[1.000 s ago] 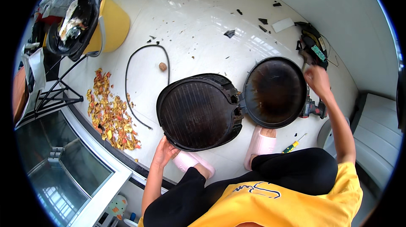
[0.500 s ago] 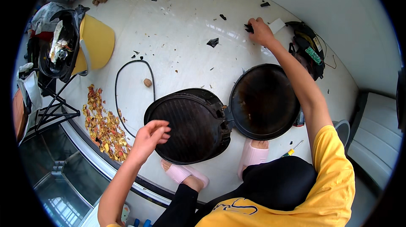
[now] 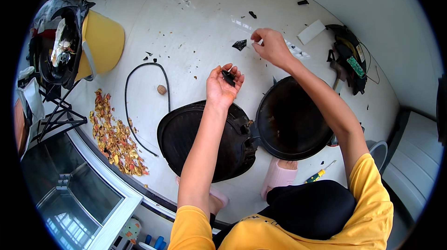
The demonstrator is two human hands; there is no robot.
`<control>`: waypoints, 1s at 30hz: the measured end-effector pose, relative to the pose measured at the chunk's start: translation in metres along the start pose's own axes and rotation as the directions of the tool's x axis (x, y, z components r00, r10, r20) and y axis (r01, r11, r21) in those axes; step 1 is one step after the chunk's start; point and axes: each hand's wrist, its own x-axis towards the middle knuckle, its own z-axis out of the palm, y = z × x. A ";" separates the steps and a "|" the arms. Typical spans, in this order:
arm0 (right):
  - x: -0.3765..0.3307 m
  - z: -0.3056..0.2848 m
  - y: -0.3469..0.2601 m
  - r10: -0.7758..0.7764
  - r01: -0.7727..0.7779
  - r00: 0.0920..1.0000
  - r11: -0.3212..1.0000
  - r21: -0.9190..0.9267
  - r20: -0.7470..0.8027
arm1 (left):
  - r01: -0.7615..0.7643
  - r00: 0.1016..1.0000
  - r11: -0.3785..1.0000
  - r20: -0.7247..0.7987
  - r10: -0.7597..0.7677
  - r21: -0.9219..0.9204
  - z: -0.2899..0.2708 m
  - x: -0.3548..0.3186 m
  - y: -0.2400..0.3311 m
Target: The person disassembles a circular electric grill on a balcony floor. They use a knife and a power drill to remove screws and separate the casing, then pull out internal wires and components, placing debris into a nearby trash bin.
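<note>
We note both hands have moved since the earlier frames. One second back the left hand (image 3: 224, 83) rested low beside the ribbed round pan half (image 3: 205, 140) and the right hand (image 3: 271, 46) sat at the far right by the pile of stripped black parts and wiring (image 3: 348, 59). Half a second back the right hand had already reached out over the white floor (image 3: 195, 26) among the black fragments, and the left was rising.

Now the left hand is lifted, palm up and cupped, fingers half curled, with a small black piece (image 3: 228, 77) lying in it; the grip is loose, more a cradle than a clamp. The right hand hovers just above the floor with thumb and fingertips pinched together. Whether they have hold of anything we cannot tell; whatever it may be is too small to see. A larger black shard (image 3: 239, 44) lies just to its left, apart from the fingers.

Our reading: loose bits are being gathered off the floor into the left palm.

The smooth dark pan half (image 3: 291, 119) lies hinged to the ribbed one, near the person's pink slippers (image 3: 278, 175). A black cord (image 3: 139, 105) loops toward the floor's left side, next to a strip of orange flakes (image 3: 114, 133). A yellow bucket (image 3: 100, 42) lies tipped at the far left. A small screwdriver (image 3: 319, 174) lies by the right knee.
</note>
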 end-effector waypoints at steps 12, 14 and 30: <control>0.032 0.040 -0.004 -0.113 0.203 0.969 0.871 -0.447 0.220 | -0.011 0.999 1.000 -0.050 0.012 0.025 -0.010 -0.005 0.023; 0.029 0.039 -0.004 -0.113 0.191 0.974 0.879 -0.437 0.198 | -0.022 0.998 0.999 -0.060 0.024 0.034 -0.009 -0.001 0.024; 0.070 0.010 0.022 0.022 -0.114 0.942 0.960 -0.256 -0.334 | -0.042 0.998 0.994 0.036 0.046 -0.100 0.000 0.009 0.027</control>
